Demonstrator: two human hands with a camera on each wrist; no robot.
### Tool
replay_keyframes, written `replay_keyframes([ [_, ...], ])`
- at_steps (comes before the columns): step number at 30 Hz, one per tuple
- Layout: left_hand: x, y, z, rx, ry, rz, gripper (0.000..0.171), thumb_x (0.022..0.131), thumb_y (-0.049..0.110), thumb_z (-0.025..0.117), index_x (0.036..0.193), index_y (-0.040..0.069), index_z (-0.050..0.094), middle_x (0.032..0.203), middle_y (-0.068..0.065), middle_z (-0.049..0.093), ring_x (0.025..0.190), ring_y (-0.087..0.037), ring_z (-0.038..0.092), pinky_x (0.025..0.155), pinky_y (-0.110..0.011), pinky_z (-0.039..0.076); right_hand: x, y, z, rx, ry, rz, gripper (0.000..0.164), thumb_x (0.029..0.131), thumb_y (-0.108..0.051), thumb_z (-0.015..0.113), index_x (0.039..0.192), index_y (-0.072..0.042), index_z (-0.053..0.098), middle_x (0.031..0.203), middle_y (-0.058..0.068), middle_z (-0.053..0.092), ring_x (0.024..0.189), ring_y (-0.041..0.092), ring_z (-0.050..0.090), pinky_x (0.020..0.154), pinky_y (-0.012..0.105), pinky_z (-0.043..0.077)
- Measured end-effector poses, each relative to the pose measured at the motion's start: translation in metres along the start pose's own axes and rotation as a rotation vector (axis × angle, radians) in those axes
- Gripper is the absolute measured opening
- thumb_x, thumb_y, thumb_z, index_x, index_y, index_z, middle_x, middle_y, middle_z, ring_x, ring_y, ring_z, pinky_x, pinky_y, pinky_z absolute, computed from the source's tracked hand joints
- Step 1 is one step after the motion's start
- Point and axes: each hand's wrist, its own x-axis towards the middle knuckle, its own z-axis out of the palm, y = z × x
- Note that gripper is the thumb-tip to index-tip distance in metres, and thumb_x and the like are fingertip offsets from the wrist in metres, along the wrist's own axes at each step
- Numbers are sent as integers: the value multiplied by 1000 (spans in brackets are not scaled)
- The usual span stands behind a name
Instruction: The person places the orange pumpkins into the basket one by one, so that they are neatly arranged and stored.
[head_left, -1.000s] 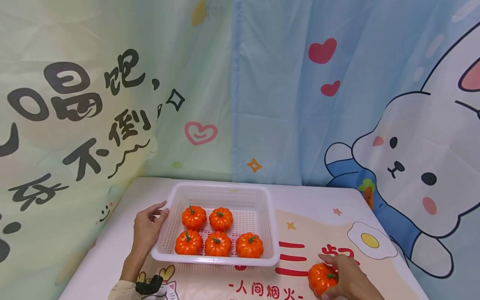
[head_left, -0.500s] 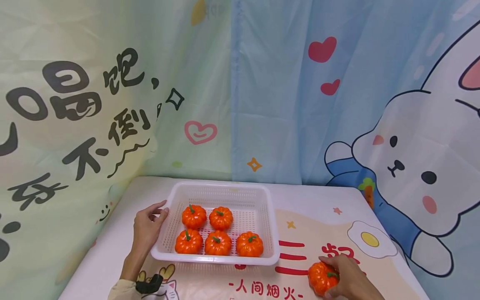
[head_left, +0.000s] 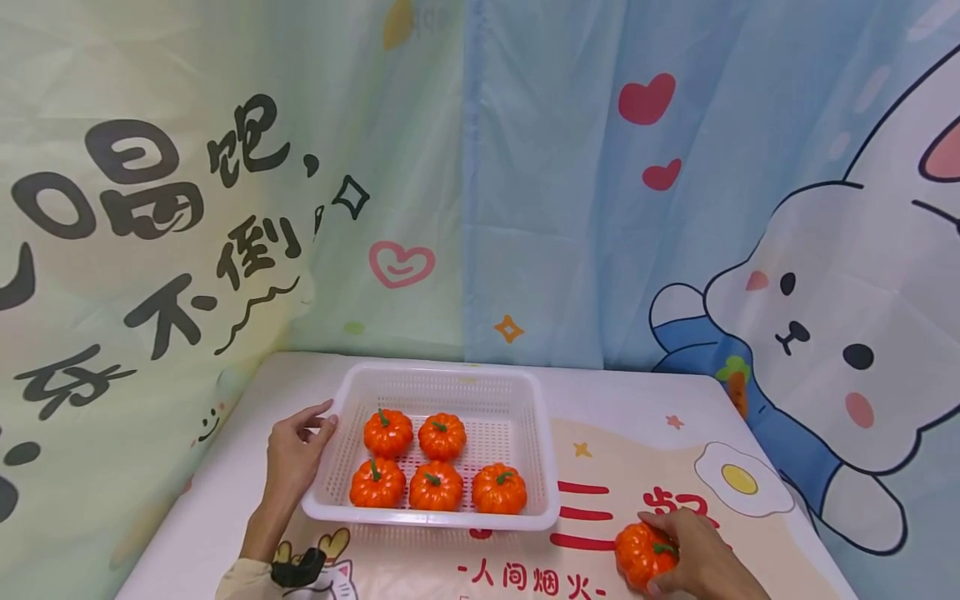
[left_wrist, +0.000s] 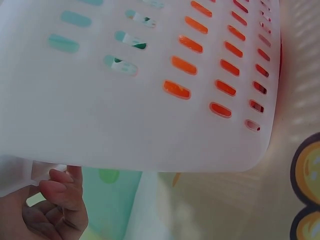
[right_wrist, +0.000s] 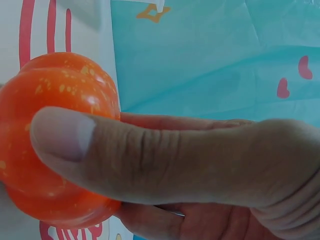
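Observation:
My right hand (head_left: 702, 557) grips a small orange toy pumpkin (head_left: 641, 557) with a green stem, low over the table to the right of the basket. In the right wrist view the thumb (right_wrist: 65, 137) lies across the pumpkin's side, while the other fingers are partly hidden behind it. A white plastic basket (head_left: 551, 467) with slotted walls stands mid-table. My left hand (head_left: 294, 454) holds its left rim, and the left wrist view has curled fingers (left_wrist: 62, 192) at that rim. Several matching pumpkins (head_left: 437, 487) lie inside, two behind and the others along the front.
The table cover (head_left: 622, 400) is printed with red characters, a fried egg (head_left: 742, 482) and a cat. Behind the table hangs a printed curtain (head_left: 536, 208) with a large rabbit on the right. A black band (head_left: 300, 571) circles my left wrist.
Hardly anything differs. My right hand's fingers have settled closer on the pumpkin since one second ago; the basket and my left hand stay in place.

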Motion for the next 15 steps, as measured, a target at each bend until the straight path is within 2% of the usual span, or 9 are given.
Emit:
replay_keyframes([
  [15, 0, 1, 0, -6, 4, 6, 36, 95, 29, 69, 129, 16, 70, 103, -15, 74, 73, -16, 55, 58, -18, 46, -3, -21, -10, 11, 16, -35, 89, 52, -19, 98, 133, -5, 65, 119, 8, 71, 105, 18, 63, 80, 40, 62],
])
